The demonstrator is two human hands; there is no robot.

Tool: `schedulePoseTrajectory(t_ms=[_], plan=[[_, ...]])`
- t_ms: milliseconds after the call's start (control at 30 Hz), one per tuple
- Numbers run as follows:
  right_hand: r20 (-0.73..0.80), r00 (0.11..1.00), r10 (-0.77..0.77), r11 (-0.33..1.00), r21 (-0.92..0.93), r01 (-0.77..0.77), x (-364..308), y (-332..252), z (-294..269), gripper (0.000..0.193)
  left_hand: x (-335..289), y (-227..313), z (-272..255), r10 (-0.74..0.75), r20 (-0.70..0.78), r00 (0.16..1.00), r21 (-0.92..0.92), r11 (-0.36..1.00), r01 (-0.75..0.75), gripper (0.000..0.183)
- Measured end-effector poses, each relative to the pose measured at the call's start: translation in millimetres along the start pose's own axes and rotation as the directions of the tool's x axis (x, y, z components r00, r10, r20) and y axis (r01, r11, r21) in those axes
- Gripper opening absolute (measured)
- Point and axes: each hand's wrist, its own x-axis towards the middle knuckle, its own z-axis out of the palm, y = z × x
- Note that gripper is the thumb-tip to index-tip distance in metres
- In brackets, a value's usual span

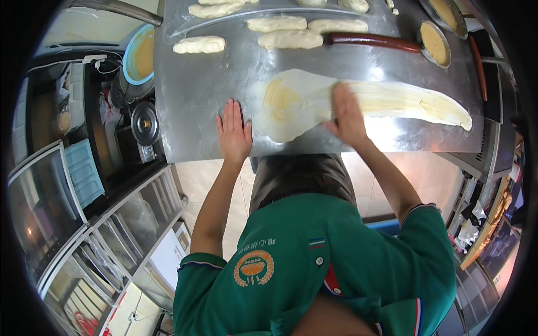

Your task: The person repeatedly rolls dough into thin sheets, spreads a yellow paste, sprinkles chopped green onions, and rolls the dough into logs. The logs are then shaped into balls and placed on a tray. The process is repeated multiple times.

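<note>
A long, thin sheet of dough (291, 112) is stretched across the metal table (196, 134), wide at its left end and tapering to the right. Yellowish paste is smeared over it in streaks. My right hand (348, 115) lies on the middle of the sheet, fingers extended, slightly blurred at the tips. Left of the dough, my left hand (233, 131) rests flat on the bare metal with its fingers stretched out. Neither hand grips anything.
Beyond the sheet lie several dough logs (291, 39) and a dark red rolling pin (372, 41). Its right end meets a bowl of yellow paste (434, 43). A blue-rimmed basin (140, 56) stands off the left edge, near a round black lid (145, 122).
</note>
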Motion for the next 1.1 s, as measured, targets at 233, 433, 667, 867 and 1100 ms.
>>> schedulePoseTrajectory(t_ms=[233, 433, 667, 867, 1100], plan=[[-0.222, 0.924, -0.311, 0.889, 0.276, 0.365, 41, -113, 54, 0.098, -1, 2, -5, -0.056, -0.022, 0.998, -0.154, 0.987, 0.052, 0.063], [-0.251, 0.787, -0.564, 0.763, 0.207, 0.612, 69, -97, 12, 0.092, 0, -1, -4, -0.040, -0.107, 0.993, -0.246, 0.969, 0.012, 0.062], [-0.168, 0.673, -0.720, 0.606, 0.318, 0.729, 65, -131, 45, 0.081, 1, 0, -4, -0.039, -0.110, 0.993, -0.304, 0.953, 0.004, 0.064], [-0.125, 0.874, -0.469, 0.863, 0.145, 0.483, 53, -18, 16, 0.091, 0, 0, -5, -0.047, -0.103, 0.994, -0.254, 0.967, 0.020, 0.064], [-0.143, 0.976, -0.162, 0.979, 0.098, 0.176, -8, 32, 3, 0.104, -1, -2, -1, -0.004, -0.163, 0.987, -0.267, 0.963, -0.040, 0.064]])
